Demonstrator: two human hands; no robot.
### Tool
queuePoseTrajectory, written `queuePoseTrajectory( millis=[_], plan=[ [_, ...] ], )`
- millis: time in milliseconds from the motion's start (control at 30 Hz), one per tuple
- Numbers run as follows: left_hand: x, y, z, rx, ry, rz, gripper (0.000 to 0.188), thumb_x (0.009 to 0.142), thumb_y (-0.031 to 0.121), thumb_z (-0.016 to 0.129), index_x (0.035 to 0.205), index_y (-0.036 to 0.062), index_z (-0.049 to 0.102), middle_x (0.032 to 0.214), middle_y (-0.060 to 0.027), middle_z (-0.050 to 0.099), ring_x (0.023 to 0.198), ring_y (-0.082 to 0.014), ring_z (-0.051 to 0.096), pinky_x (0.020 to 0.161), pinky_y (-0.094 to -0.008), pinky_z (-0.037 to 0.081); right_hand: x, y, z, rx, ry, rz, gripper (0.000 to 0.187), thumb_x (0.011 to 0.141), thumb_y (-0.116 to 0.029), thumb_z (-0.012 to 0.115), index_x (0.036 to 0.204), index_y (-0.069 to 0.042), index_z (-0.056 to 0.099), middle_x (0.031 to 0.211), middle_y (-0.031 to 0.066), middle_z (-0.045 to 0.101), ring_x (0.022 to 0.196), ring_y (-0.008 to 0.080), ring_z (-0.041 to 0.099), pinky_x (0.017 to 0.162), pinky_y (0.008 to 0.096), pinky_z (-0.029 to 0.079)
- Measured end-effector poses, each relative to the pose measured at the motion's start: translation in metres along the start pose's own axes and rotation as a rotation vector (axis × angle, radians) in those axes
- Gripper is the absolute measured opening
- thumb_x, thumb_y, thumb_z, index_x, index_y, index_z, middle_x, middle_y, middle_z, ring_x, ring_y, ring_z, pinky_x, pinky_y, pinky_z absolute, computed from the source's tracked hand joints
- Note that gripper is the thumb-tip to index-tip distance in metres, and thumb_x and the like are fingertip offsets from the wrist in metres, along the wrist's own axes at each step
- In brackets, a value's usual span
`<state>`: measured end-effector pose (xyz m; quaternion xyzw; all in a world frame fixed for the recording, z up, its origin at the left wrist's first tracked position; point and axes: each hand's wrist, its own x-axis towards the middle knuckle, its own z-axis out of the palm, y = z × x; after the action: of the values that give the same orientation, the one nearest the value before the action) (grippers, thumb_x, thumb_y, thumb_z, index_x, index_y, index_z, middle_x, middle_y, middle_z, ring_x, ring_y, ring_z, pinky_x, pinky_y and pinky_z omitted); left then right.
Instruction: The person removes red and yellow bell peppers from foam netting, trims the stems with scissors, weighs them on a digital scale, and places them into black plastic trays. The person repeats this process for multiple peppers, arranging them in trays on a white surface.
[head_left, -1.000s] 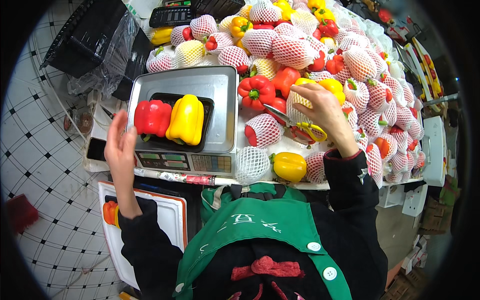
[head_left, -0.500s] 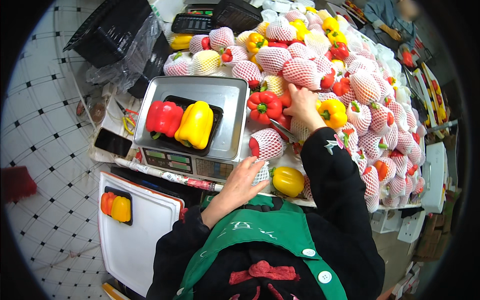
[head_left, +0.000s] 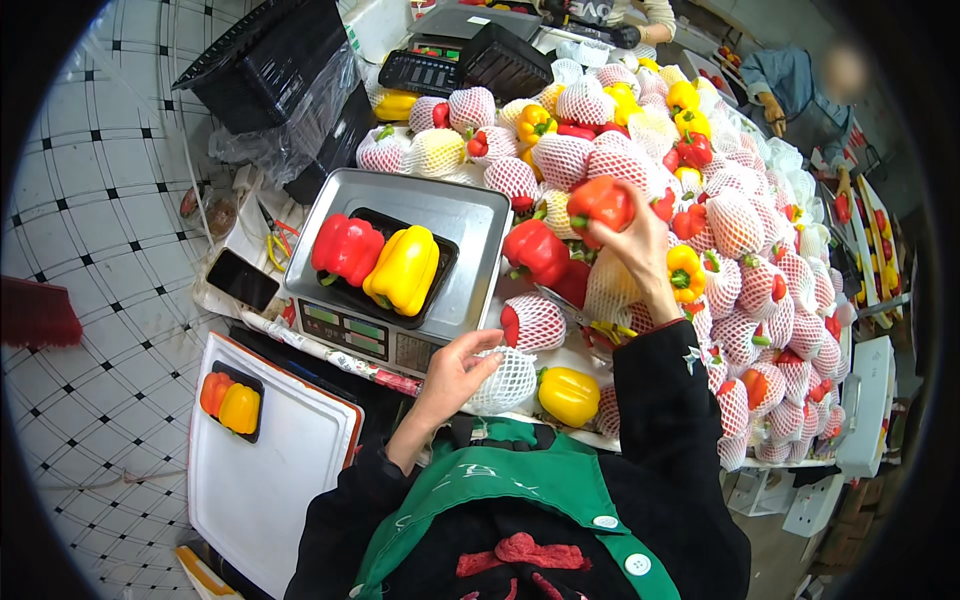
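Observation:
My right hand (head_left: 642,240) grips a red bell pepper (head_left: 600,205), lifted above the heap. Another red bell pepper (head_left: 536,250) lies just to the left of that wrist. My left hand (head_left: 455,378) is half curled with thumb and fingers apart, beside a white foam net (head_left: 508,382); whether it touches the net is unclear. To the net's right rests a bare yellow pepper (head_left: 569,396). On the scale's metal pan (head_left: 478,215), a black tray (head_left: 452,246) carries a red pepper (head_left: 346,248) and a yellow pepper (head_left: 403,270).
Peppers in foam nets (head_left: 735,222) cover the table to the right. Scissors (head_left: 608,332) with yellow handles lie below my right wrist. A phone (head_left: 243,279) is left of the scale. A packed tray (head_left: 238,408) sits on a white lid (head_left: 260,480). Another person (head_left: 790,90) is at far right.
My right hand has picked the red pepper up out of the heap and raised it. My left hand has moved slightly left, leaving more of the white net exposed. The head view has shifted.

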<state>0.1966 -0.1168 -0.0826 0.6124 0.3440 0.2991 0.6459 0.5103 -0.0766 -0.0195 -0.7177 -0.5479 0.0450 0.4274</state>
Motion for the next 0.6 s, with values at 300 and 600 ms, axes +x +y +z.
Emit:
queuePoseTrajectory(
  millis=[300, 600],
  plan=[
    [0.024, 0.040, 0.001, -0.336, -0.012, -0.142, 0.032, 0.098, 0.018, 0.049, 0.123, -0.0024, 0.053, 0.113, -0.0134, 0.061, 0.104, -0.0212, 0.063, 0.082, -0.0286, 0.050, -0.003, -0.007, -0.016, 1.262, -0.321, 0.470, 0.055, 0.090, -0.029, 0.058, 0.136, -0.005, 0.040, 0.123, 0.0121, 0.057, 0.100, 0.0214, 0.064, 0.082, 0.0341, 0.055],
    [0.028, 0.096, -0.109, 0.603, 0.721, 0.482, 0.034, 0.089, 0.014, 0.061, 0.119, -0.0003, 0.056, 0.111, -0.0153, 0.062, 0.097, -0.0262, 0.061, 0.083, -0.0346, 0.049, -0.023, -0.068, -0.032, 1.135, -0.428, 0.420, 0.057, 0.093, -0.028, 0.051, 0.138, 0.004, 0.035, 0.136, 0.0201, 0.048, 0.120, 0.0283, 0.054, 0.094, 0.0403, 0.052]
  ],
)
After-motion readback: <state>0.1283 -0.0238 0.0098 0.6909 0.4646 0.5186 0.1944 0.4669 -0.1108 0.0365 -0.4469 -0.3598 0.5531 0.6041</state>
